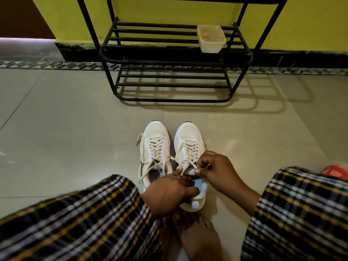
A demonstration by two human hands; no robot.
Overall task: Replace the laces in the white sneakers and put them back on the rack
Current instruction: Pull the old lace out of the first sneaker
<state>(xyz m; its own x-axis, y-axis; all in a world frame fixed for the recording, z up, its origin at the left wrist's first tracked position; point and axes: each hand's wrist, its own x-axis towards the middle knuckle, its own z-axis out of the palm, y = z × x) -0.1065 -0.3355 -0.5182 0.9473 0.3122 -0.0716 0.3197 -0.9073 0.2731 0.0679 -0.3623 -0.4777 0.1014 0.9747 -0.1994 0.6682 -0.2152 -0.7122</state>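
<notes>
While pinching laces (pixel 185 163), both hands (pixel 190 182).

Two white sneakers stand side by side on the floor, toes toward the black rack (pixel 175 59). The left sneaker (pixel 154 147) is laced, ends trailing loose. The right sneaker (pixel 189 147) has its lace (pixel 185 165) pulled taut at the top eyelets.

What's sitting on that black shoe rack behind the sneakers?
Only a pale plastic tub shows on the black rack, on the right of its middle shelf. The bottom shelf shows bare bars. The top shelf is cut off by the picture's edge.
</notes>
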